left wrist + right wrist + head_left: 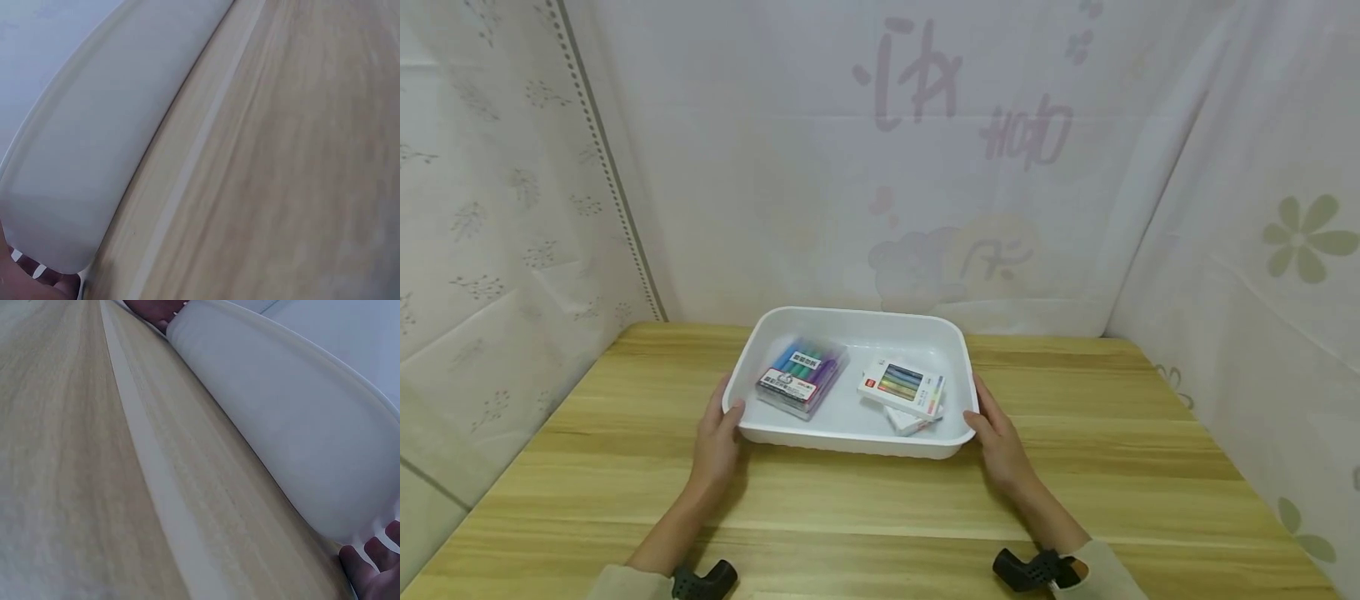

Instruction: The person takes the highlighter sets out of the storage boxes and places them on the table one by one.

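We log a yellow-brown wood-grain table [850, 517] with paler lengthwise streaks. Behind it we see a whitish fabric backdrop [760, 208] with faint pinkish lettering; we record a pale left-hand cloth [497, 208] bearing grey sprigs, and a pale right-hand cloth [1232, 333] printed with an olive-green five-petalled flower [1297, 240].
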Tool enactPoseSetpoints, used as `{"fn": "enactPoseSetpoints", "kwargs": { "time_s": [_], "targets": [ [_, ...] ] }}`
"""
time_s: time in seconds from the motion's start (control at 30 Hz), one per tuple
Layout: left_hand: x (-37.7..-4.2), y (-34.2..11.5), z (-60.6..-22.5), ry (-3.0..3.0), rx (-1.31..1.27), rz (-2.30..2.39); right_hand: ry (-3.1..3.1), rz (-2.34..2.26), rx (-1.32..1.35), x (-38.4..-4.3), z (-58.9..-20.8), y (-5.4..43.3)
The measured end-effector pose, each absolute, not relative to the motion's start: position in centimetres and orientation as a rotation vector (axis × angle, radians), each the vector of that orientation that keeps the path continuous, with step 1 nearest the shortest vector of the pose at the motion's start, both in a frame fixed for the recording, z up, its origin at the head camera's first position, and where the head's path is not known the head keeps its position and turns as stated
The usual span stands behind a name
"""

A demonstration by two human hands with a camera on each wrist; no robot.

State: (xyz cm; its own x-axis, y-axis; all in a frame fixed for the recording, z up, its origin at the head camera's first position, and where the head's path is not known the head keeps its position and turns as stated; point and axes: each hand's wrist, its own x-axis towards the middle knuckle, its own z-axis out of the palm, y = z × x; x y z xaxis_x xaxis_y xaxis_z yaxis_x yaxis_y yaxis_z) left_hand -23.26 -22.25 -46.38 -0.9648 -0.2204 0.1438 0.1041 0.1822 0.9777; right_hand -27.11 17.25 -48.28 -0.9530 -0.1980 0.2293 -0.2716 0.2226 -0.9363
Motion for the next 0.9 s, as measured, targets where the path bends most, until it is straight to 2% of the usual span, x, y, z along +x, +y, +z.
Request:
{"fn": "enactPoseSetpoints", "kwargs": {
  "time_s": [0.47, 0.9],
  "targets": [
    [-23.5, -20.4, -46.6, -2.191, 0.094, -1.855, -2.395, 1.858, 0.504, -27.7, -48.2, 19.2],
    [-23.7, -18.8, -47.0, -2.164, 0.055, -1.885, -2.419, 1.844, 0.438, -27.9, -47.9, 20.9]
  ]
}}
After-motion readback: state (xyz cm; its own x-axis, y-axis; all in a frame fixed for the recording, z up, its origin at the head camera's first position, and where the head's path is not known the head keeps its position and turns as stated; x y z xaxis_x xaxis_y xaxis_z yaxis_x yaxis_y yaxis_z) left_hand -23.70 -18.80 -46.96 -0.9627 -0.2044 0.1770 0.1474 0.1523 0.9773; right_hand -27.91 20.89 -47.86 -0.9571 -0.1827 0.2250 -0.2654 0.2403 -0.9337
